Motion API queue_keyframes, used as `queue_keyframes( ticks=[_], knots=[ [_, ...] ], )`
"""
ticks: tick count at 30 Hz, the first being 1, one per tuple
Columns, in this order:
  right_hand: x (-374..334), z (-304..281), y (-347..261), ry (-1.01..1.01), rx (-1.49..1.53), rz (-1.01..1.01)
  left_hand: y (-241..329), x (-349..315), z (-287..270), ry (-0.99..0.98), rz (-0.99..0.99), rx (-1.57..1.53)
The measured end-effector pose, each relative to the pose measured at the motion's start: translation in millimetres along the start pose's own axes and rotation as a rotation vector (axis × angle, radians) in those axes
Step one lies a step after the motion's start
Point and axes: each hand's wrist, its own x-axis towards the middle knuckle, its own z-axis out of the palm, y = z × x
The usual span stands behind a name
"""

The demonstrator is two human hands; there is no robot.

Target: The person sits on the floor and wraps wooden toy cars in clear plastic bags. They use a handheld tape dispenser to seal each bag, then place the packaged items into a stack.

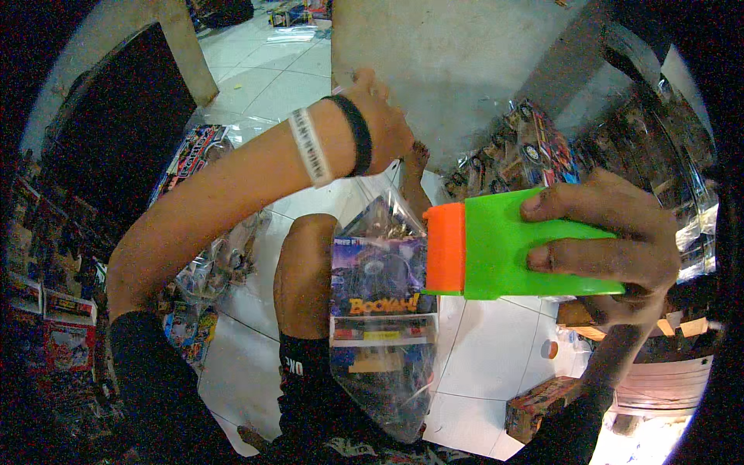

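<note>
My left hand (pixel 381 124) reaches across from the left with its fingers curled. They are partly hidden, but they close on the gathered top of a clear plastic bag (pixel 391 399). The bag hangs below that hand, over my lap, with a dark purple printed package (pixel 380 271) inside. In my right hand (pixel 612 232) is a bright green plastic tape dispenser (pixel 504 248) with an orange end (pixel 446 248). Two fingers lie across its near face, and its orange end is beside the package's right edge, overlapping the bag in view.
Bagged toy vehicles (pixel 535 143) are heaped at the right by the wall (pixel 457 70). More bagged goods (pixel 209 271) lie at the left, near a dark panel (pixel 124 116). A small brown box (pixel 539 403) rests on the white tiled floor (pixel 488 341). My bent knee (pixel 306 263) is below my left arm.
</note>
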Motion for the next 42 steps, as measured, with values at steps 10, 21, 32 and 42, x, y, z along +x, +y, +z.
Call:
queue_keyframes(
  ticks=[10,21,32,42],
  knots=[
    [-56.8,37.0,24.3,0.164,0.174,0.197,36.7,-13.2,87.7,0.416,0.992,-1.141],
    [-170.5,117.9,57.6,0.304,0.687,0.486,30.7,-5.4,121.5,0.17,1.015,-1.437],
    [-206.3,159.0,42.3,0.174,0.774,0.56,22.0,-37.3,62.2,0.33,0.842,-1.148],
    [-107.6,178.1,-64.3,-0.901,-0.059,0.813,123.2,-64.1,48.1,0.658,0.899,-0.801]
  ],
)
